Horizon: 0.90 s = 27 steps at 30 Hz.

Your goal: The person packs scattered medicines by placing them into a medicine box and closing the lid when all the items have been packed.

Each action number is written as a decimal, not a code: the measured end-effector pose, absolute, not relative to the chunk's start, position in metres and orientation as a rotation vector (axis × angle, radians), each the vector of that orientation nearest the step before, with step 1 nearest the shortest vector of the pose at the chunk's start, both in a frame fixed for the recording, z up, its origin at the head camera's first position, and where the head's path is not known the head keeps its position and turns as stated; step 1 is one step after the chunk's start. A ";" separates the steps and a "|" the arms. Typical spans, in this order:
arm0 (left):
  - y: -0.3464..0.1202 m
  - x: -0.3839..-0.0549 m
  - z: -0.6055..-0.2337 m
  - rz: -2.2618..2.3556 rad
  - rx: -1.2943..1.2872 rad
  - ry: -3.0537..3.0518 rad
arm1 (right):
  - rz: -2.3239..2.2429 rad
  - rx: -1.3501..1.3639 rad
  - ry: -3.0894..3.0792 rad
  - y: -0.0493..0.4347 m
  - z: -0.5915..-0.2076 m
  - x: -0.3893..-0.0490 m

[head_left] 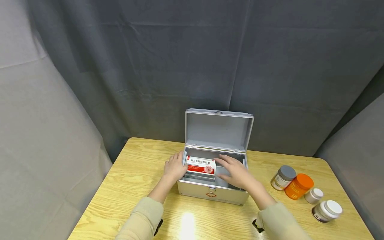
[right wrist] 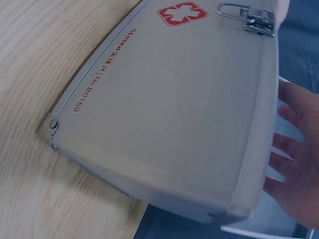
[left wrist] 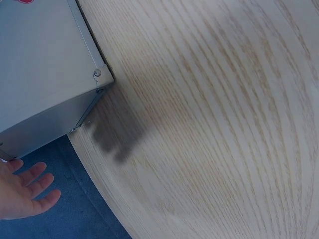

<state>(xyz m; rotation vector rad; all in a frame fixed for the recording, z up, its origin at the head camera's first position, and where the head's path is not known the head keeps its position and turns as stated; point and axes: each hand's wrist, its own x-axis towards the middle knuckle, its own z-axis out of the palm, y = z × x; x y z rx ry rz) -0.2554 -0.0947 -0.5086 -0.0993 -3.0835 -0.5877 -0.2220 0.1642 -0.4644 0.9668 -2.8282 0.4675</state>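
Note:
A silver metal first-aid case (head_left: pixel 192 189) stands on the table with its lid (head_left: pixel 217 130) raised. In its left part lies a white and red medicine box (head_left: pixel 199 165), with a grey edge of something showing under it. My left hand (head_left: pixel 175 166) is at the case's left wall, thumb by the medicine box's left end. Loosely spread fingers (left wrist: pixel 36 185) show outside that wall in the left wrist view. Over the case's right part reaches my right hand (head_left: pixel 235 171), fingers spread. Its forefinger is near the medicine box's right end; whether they touch I cannot tell.
On the right of the wooden table (head_left: pixel 120 186) stand a grey-lidded jar (head_left: pixel 283 177), an orange jar (head_left: pixel 299 186), a small white bottle (head_left: pixel 313 196) and a white-lidded dark-labelled jar (head_left: pixel 327 211). A dark grey curtain (head_left: pixel 168 66) hangs behind the table.

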 end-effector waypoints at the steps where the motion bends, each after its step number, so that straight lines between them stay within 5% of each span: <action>1: -0.095 -0.255 -0.509 -0.589 -0.100 -3.083 | 0.466 0.959 -2.810 0.167 -0.464 -0.221; 27: -0.095 -0.255 -0.510 -0.592 -0.095 -3.078 | 0.588 0.408 -2.690 0.261 -0.452 -0.183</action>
